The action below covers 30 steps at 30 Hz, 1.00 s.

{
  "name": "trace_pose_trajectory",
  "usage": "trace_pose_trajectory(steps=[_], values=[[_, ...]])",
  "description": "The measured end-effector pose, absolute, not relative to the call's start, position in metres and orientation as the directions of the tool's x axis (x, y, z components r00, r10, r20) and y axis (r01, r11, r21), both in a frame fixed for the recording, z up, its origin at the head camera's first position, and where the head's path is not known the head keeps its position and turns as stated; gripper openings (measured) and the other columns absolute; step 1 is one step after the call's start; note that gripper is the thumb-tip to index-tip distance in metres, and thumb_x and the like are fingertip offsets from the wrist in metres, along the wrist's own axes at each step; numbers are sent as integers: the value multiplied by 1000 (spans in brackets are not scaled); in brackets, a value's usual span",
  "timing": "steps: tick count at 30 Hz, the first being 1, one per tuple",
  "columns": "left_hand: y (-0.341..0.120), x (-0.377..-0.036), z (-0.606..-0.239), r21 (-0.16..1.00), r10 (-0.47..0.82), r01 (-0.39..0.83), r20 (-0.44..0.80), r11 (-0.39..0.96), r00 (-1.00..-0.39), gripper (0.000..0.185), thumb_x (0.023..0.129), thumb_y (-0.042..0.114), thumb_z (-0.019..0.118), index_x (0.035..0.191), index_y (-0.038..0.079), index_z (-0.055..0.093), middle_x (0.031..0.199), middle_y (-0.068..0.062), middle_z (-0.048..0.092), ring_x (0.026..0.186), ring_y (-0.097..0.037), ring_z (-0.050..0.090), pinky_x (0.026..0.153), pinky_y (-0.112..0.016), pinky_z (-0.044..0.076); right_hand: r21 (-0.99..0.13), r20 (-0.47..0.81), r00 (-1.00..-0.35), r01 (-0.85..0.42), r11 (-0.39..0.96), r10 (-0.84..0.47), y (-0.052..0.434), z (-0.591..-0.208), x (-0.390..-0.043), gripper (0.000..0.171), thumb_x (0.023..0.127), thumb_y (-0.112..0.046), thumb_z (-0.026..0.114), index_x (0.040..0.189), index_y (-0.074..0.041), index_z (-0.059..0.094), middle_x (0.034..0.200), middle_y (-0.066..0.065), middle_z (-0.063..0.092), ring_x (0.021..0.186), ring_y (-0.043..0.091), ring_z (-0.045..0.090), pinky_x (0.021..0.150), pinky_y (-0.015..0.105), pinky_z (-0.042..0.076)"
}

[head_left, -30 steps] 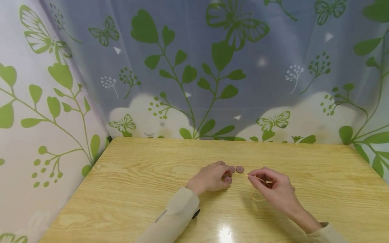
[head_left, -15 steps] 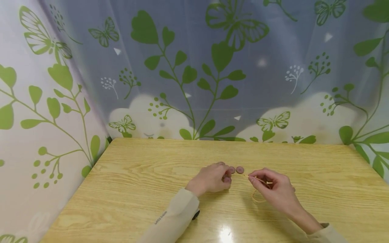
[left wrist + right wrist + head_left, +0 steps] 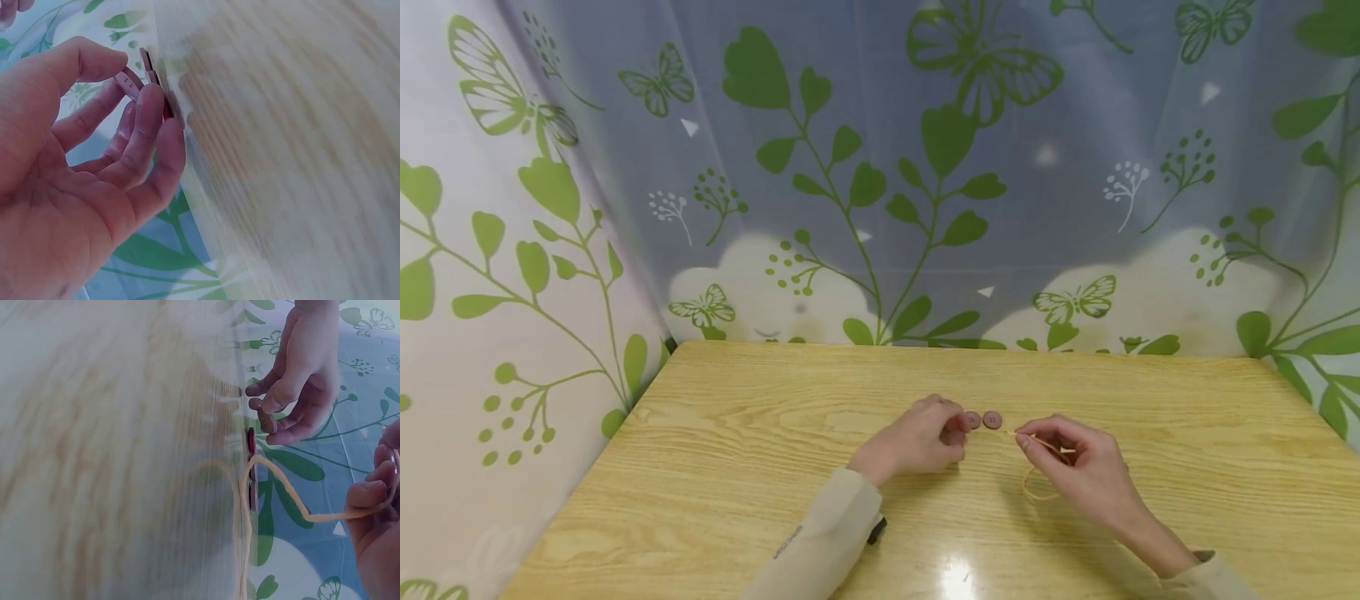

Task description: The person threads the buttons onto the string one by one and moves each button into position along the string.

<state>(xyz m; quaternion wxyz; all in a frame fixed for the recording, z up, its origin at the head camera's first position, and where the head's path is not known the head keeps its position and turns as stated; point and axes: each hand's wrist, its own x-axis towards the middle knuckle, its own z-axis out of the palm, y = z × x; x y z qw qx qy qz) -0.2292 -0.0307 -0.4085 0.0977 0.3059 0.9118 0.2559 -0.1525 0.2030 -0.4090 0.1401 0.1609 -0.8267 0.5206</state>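
Left hand [image 3: 917, 437] drawn back, fingers pinching a button [image 3: 128, 84]; right hand [image 3: 1078, 471] pinching cord [image 3: 294, 500], two buttons [image 3: 982, 419] between

The small round mauve button [image 3: 130, 84] in the left hand [image 3: 917, 437] hides behind its fingers — the blurred wooden table [image 3: 300, 162] smears in both wrist views.

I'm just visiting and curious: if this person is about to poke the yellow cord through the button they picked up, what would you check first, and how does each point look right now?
1. Left hand grips one pink button between thumb and fingers: ok.
2. Button's holes face the cord: cannot tell.
3. Right hand pinches the yellow cord near its tip: ok.
4. Cord's slack lies loose on the table, no tangle showing: ok.
5. Two spare buttons lie flat beyond the hands, out of the way: ok.
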Motion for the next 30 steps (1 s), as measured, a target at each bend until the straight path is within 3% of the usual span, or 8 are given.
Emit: trace_pose_trajectory(steps=[11, 16, 23, 30], values=[[-42, -228, -407, 659, 615, 469, 14, 587, -789, 22, 96, 15, 62, 118, 12, 68, 99, 7, 63, 84, -5, 58, 75, -18, 50, -820, 398, -909, -413, 396, -123, 203, -409, -152, 10, 96, -5, 70, 102, -10, 75, 86, -12, 73, 67, 6, 64, 54, 22, 54], [-46, -226, -407, 729, 619, 458, 59, 509, -783, 23, 96, 12, 63, 118, 12, 68, 102, 7, 64, 92, -8, 63, 82, -18, 54, -819, 407, -905, -423, 388, -126, 202, -408, -152, 10, 96, -4, 69, 102, -9, 75, 86, -12, 73, 68, 4, 65, 55, 22, 54], [-51, -218, -405, 802, 579, 395, 77, 448, -812, 26, 97, 14, 64, 123, 11, 66, 111, 4, 68, 94, -6, 65, 80, -18, 56, -813, 423, -898, -436, 387, -124, 201, -406, -151, 10, 96, -2, 70, 101, -9, 75, 87, -13, 74, 70, 5, 67, 56, 22, 56], [-54, -210, -401, 854, 545, 348, 93, 386, -833, 23, 98, 19, 66, 121, 21, 67, 117, 4, 69, 99, -6, 67, 83, -20, 57, -800, 447, -884, -463, 382, -135, 198, -402, -151, 12, 95, -2, 70, 100, -11, 75, 86, -11, 73, 65, 3, 63, 53, 22, 53]])
